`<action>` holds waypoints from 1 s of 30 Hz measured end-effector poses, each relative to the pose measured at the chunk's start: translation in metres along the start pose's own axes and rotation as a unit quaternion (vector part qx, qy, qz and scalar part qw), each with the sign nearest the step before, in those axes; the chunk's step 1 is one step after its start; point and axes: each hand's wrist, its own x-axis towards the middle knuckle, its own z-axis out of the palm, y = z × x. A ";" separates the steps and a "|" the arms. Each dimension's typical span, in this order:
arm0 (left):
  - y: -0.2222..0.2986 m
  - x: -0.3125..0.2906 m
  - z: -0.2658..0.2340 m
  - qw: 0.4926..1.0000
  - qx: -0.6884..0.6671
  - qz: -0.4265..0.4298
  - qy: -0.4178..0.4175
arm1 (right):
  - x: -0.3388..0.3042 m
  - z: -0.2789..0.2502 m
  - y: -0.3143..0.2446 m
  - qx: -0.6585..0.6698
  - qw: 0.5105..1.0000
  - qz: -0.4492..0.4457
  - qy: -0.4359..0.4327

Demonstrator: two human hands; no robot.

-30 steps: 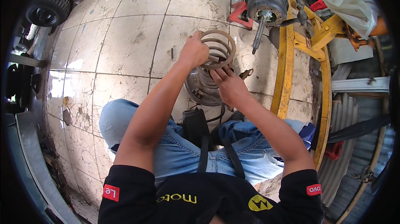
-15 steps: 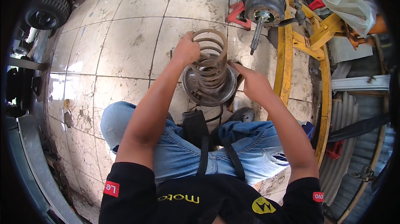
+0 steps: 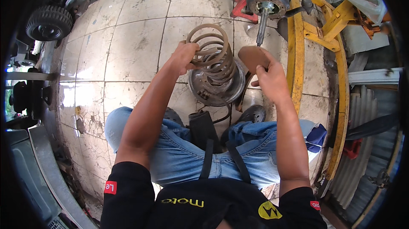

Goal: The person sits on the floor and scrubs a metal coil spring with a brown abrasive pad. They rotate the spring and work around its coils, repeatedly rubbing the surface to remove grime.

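A rusty brown coil spring point(image 3: 219, 75) rises from a round, dirty metal dish point(image 3: 232, 95) on the floor, leaning slightly toward the upper left. My left hand point(image 3: 183, 58) is closed around an upper coil on its left side. To the right of the spring, my right hand point(image 3: 273, 77) pinches a flat brown piece with a rounded edge point(image 3: 251, 58), thumb on its near face. That piece is apart from the coils; its material cannot be made out. A dark strip point(image 3: 241, 101) lies beside the dish, and a black hose point(image 3: 226, 116) curves at its near side.
Ahead on the right hangs a greasy hub with a splined shaft point(image 3: 263, 24), near a red stand point(image 3: 243, 11). A yellow metal frame point(image 3: 297, 54) runs along the right. A black pouch point(image 3: 204, 128) is between my knees. A tyre point(image 3: 49, 23) stands far left.
My right hand has lifted and turned away from the spring, bringing the flat brown piece into view. My left hand keeps its grip on the coil, slightly lower and further left.
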 end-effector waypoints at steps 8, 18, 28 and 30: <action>0.005 -0.025 0.001 0.999 -0.025 0.025 -0.036 | 0.007 -0.011 0.000 -0.045 0.994 -0.102 0.006; -0.017 -0.044 -0.007 0.990 -0.134 -0.035 0.015 | 0.011 0.000 -0.005 -0.043 0.995 -0.089 -0.010; 0.007 -0.050 -0.021 0.994 0.089 -0.055 0.046 | 0.016 0.010 0.011 -0.078 0.993 -0.084 -0.021; 0.011 -0.035 -0.038 0.986 0.160 -0.023 0.049 | 0.016 0.014 0.013 -0.087 0.993 -0.065 -0.039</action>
